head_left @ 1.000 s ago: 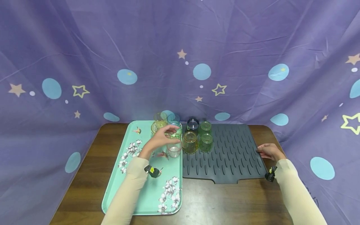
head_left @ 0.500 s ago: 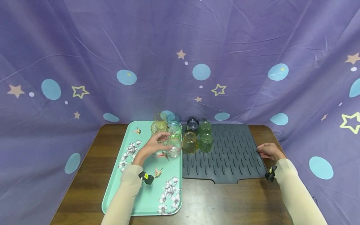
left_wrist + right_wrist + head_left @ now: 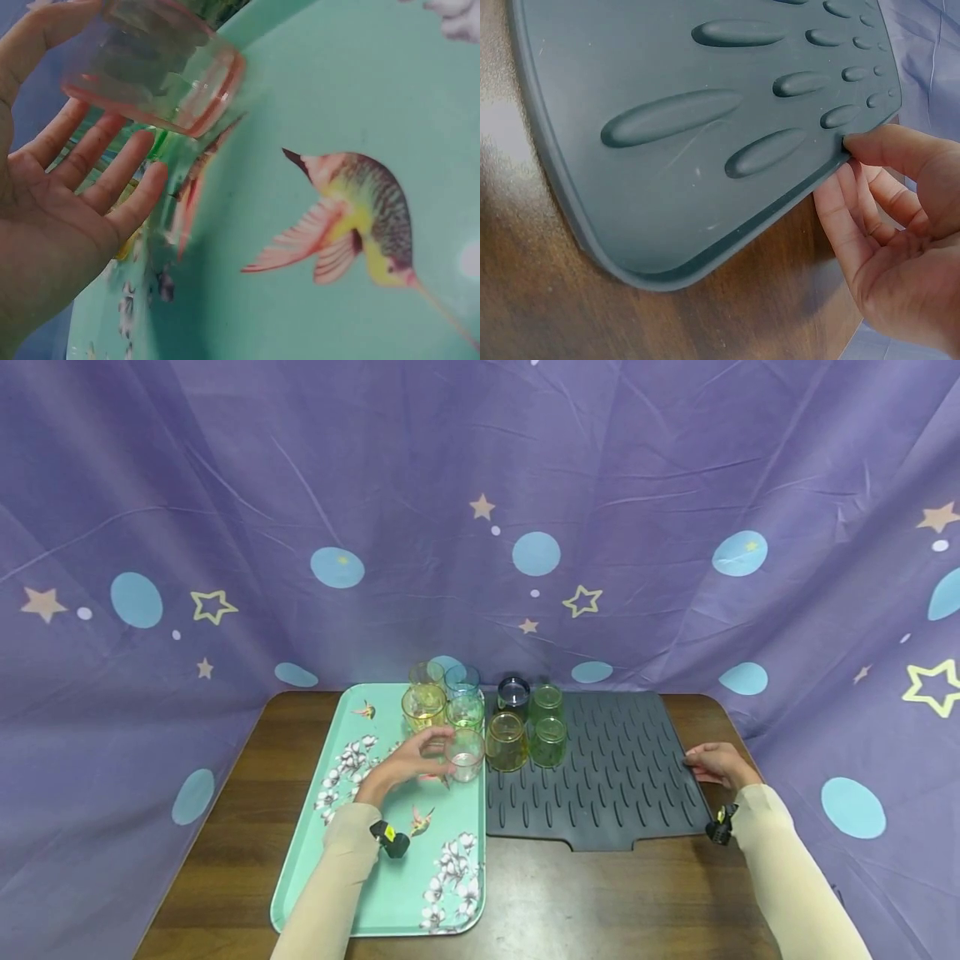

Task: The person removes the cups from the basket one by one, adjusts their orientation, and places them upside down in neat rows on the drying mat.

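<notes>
A clear pink glass (image 3: pixel 467 758) stands upright on the mint-green tray (image 3: pixel 315 860), near its right edge. My left hand (image 3: pixel 408 758) is just left of this glass. The left wrist view shows its fingers (image 3: pixel 120 169) extended and spread beside the pink glass (image 3: pixel 154 67), not wrapped round it; whether the thumb touches it I cannot tell. My right hand (image 3: pixel 720 764) pinches the right edge of the dark grey drying mat (image 3: pixel 615 785). In the right wrist view, the thumb (image 3: pixel 885 146) lies on the mat's rim and the fingers are beneath it.
Behind the pink glass on the tray are green (image 3: pixel 465 712), yellow (image 3: pixel 424 706) and blue (image 3: pixel 462 678) glasses. The mat's left side bears an amber glass (image 3: pixel 507 743), a dark blue glass (image 3: pixel 513 695) and two green ones (image 3: pixel 549 743). A purple curtain (image 3: pixel 420 527) hangs behind the table.
My left hand has drawn back from over the glasses, moving left and slightly nearer, to beside the pink glass. The right hand keeps its hold on the mat's edge.
</notes>
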The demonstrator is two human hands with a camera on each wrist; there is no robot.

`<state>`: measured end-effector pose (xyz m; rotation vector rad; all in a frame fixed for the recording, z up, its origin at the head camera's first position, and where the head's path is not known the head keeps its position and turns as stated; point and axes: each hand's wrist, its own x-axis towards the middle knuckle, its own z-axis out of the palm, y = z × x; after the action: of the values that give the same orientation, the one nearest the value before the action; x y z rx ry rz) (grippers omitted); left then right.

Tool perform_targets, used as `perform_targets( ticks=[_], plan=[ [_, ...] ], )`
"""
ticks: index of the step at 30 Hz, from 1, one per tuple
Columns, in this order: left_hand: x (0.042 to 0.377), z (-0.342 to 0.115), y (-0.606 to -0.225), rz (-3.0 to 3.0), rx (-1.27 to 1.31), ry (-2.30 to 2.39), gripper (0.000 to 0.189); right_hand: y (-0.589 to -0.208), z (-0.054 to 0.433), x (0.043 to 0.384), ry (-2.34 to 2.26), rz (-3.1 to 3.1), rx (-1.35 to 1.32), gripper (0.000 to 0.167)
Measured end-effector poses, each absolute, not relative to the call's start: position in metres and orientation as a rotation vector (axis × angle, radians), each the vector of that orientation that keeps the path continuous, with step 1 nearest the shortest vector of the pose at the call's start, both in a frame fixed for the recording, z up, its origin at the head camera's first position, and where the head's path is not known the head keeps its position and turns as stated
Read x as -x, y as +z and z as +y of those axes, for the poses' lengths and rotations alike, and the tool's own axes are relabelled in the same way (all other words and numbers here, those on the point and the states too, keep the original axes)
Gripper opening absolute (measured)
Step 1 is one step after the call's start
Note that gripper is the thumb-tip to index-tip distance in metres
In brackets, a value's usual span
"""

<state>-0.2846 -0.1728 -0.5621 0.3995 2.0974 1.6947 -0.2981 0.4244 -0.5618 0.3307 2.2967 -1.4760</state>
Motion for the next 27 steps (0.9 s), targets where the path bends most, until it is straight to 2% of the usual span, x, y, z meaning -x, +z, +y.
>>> perform_targets(
  ticks=[10,17,27],
  plan=[
    [0.284,-0.171,-0.564,2.074,-0.338,1.641,0.080,-0.564,0.425,0.299,-1.473,2.299,-0.321,0.010],
    [0.288,-0.165,-0.574,2.017,-0.481,1.677,0.081,-0.562,0.425,0.298,-1.478,2.296,-0.335,0.010],
    [0.284,-0.162,-0.577,2.000,-0.545,1.721,0.081,-0.560,0.423,0.296,-1.470,2.303,-0.327,0.014]
  ],
)
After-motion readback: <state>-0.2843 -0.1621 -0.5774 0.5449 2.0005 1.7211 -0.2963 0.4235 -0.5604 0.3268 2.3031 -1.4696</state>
